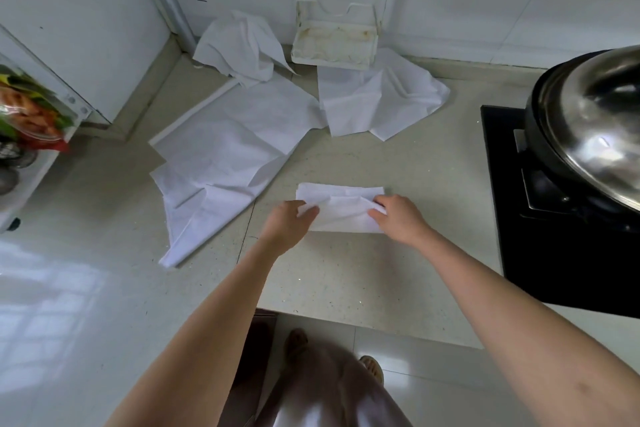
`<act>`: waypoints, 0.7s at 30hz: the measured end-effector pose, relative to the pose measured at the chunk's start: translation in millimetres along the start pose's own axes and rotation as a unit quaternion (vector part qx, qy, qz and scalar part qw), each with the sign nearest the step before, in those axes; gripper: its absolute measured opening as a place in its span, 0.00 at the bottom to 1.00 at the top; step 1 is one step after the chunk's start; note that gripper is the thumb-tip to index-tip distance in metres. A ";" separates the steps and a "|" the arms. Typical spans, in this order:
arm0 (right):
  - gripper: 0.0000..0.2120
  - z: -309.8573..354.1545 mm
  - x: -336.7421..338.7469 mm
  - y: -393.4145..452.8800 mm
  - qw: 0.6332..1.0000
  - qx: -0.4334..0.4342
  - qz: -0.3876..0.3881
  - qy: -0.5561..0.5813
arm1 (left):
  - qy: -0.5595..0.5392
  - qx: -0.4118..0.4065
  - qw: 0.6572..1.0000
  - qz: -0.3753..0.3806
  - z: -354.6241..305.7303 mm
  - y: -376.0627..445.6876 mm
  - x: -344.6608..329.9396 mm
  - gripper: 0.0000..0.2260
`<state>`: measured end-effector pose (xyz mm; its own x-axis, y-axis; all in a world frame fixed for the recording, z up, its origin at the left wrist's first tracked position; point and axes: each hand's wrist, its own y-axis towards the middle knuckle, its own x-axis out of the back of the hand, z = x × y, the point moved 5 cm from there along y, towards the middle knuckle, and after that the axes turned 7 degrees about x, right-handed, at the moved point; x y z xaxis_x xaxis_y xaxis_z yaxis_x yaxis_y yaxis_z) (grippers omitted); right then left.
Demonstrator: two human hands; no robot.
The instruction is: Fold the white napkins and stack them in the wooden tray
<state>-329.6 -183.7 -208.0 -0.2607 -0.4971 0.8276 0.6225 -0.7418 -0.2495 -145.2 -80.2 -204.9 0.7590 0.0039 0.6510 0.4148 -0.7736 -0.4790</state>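
Observation:
A folded white napkin (341,206) lies on the counter in front of me as a wide strip. My left hand (289,224) pinches its left end and my right hand (398,215) grips its right end. Farther back lie three unfolded napkins: a large flat one (225,156) at the left, a crumpled one (239,45) against the wall, and another (374,100) spread below a white rack. No wooden tray is in view.
A white plastic rack (334,42) stands against the back wall. A black cooktop (554,225) with a steel-lidded wok (595,114) fills the right side. A shelf with packaged food (31,114) is at the left. The counter's front edge (381,326) runs below my arms.

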 end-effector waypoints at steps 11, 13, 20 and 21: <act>0.15 -18.2 -9.8 25.0 0.994 -0.081 -0.059 -0.041 | 0.288 0.023 0.949 -0.124 -8.7 32.3 -3.6 0.15; 0.15 -13.2 -9.4 23.3 0.990 -0.080 -0.083 -0.076 | 0.316 0.024 0.940 -0.125 -10.2 35.0 -4.7 0.14; 0.14 -10.0 -10.3 26.5 0.979 -0.131 -0.092 -0.123 | 0.374 0.032 0.921 -0.102 -18.3 44.9 -12.1 0.15; 0.13 -9.5 -11.5 26.7 0.978 -0.142 -0.091 -0.125 | 0.381 0.033 0.919 -0.098 -19.4 45.9 -13.1 0.15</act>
<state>-316.9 -202.1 -229.0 -0.1364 -0.2459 0.9597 0.3426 -0.9206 -0.1872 -145.8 -128.1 -224.0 0.1059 -0.3255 0.9396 0.5541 -0.7653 -0.3276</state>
